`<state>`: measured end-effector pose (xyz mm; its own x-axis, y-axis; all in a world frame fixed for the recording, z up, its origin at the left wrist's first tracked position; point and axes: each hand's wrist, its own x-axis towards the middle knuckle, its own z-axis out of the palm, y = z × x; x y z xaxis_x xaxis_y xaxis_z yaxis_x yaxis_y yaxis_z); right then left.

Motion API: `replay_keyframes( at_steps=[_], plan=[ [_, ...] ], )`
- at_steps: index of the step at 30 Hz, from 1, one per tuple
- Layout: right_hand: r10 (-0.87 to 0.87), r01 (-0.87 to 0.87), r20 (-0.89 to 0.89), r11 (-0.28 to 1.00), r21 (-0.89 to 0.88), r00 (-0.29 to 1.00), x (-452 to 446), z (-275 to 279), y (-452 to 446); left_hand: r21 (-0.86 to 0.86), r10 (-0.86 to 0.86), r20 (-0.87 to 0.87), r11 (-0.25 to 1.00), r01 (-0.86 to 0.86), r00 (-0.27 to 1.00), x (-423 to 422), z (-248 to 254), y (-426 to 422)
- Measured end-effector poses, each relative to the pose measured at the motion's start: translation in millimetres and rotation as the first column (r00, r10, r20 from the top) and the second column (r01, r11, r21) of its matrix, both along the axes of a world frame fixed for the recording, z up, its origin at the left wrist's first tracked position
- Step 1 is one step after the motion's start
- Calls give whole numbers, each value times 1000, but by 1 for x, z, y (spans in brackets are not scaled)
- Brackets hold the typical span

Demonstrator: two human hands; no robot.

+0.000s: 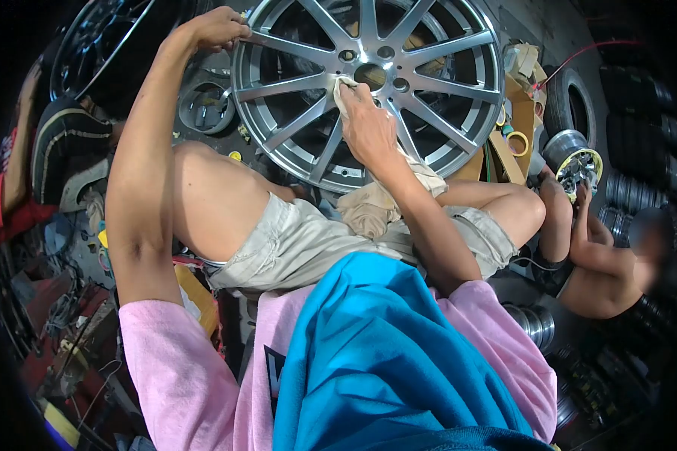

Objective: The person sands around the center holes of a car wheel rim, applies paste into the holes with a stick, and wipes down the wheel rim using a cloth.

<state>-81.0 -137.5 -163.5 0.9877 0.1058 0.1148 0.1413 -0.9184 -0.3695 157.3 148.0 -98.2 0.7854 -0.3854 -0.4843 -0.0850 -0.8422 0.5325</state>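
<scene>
A large silver multi-spoke alloy wheel [301, 49] stands in front of me, tilted face up toward me beyond my knees. My left hand [217, 28] grips its outer edge at the upper left, fingers curled against the rim. Near the centre hole, my right hand [370, 129] is closed on a pale cloth [343, 96] and presses it against the hub, beside the bolt holes. The cloth's tip pokes out beyond the fingers. A beige bunched fabric [376, 207] lies in my lap, below the wheel.
On the right, a seated person [602, 263] holds a smaller wheel [572, 154]. Another person's leg [68, 143] is at left, near a dark wheel [101, 45]. A round container [205, 107], cardboard box [523, 98], tape roll [517, 143] and tyre [569, 105] surround the wheel.
</scene>
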Motion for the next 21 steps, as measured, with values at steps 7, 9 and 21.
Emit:
replay_keyframes(
  at_steps=[7,9,21],
  plan=[
    [-35,35,8,999,-1,999,-1,-9,5,21,-8,-9,1000,8,1000,7,-10,3],
    [-59,58,24,998,18,998,5,-5,6,15,0,-31,1000,0,1000,6,-5,-2],
    [-62,47,121,992,119,991,2,25,-21,-49,75,-76,996,-79,994,4,-11,5]
  ],
)
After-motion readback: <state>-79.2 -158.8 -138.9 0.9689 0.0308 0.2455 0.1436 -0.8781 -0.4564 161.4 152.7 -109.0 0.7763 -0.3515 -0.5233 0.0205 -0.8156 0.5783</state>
